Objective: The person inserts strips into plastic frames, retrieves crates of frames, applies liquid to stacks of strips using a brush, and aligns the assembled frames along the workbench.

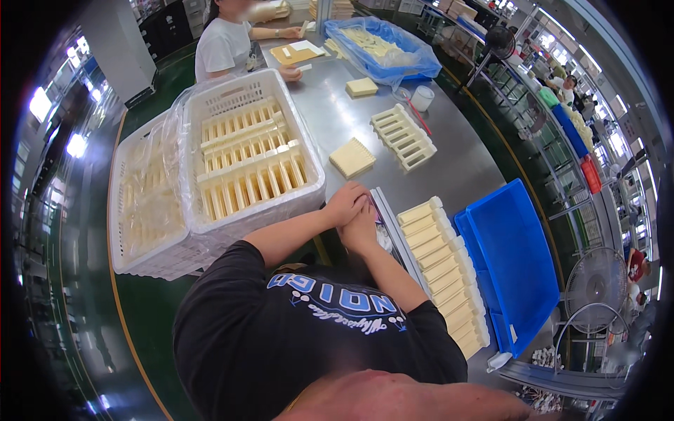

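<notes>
Your left hand (pixel 346 203) and right hand (pixel 361 228) meet at the near edge of the steel table (pixel 326 105), their fingers overlapping; you cannot tell from this view whether they are clamped on anything. Just beyond them lies the stack of cream pieces (pixel 352 158), apart from your hands, with a cream slotted tray (pixel 394 132) to its right. Filled cream trays (pixel 446 277) stand near your right forearm, beside a blue bin (pixel 511 270). On your left, a white perforated crate (pixel 313 184) holds more cream trays.
</notes>
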Motion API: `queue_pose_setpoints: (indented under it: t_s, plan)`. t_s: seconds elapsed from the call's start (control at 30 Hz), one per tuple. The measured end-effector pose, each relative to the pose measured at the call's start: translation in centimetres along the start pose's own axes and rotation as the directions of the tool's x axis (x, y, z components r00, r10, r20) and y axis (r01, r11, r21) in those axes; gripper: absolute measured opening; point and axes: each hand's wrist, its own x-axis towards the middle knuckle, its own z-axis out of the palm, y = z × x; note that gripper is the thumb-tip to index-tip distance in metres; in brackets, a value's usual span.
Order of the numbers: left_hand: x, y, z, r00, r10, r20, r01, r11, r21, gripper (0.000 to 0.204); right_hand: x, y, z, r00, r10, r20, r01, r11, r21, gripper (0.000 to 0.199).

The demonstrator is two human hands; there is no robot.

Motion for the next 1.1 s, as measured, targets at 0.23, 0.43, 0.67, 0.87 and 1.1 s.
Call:
queue_pose_setpoints:
  t_s: [0.23, 0.43, 0.67, 0.87, 1.1]
  plan:
    - [-1.0, 0.2, -1.2, 0.994, 0.069, -0.087, -0.047, 0.972, 0.231, 0.016, 0.8, 0.1, 0.3, 0.999, -0.034, 0.013, 0.033, 0.997, 0.069, 0.049]
    - [-3.8, 1.0, -8.0, 0.979, 0.152, -0.132, -0.092, 0.920, 0.381, 0.026, 1.1, -1.2, -2.0, 0.915, -0.020, -0.403, 0.093, 0.982, 0.163, 0.044]
    - [-11.7, 1.1, -21.7, 0.925, 0.010, -0.380, 0.205, 0.829, 0.521, 0.031, 1.2, -7.1, -0.7, 0.954, -0.185, -0.237, 0.266, 0.886, 0.379, 0.046]
    - [-22.8, -2.6, -35.8, 0.837, 0.052, -0.545, 0.428, 0.558, 0.711, 0.037, 4.9, -20.2, 1.3, 0.938, -0.315, -0.143, 0.345, 0.822, 0.453, 0.047]
    - [-36.6, -8.0, -51.6, 0.421, -0.558, -0.716, 0.872, 0.031, 0.488, 0.060, 11.6, -35.8, 6.2, 0.985, 0.032, 0.170, -0.102, 0.901, 0.422, 0.045]
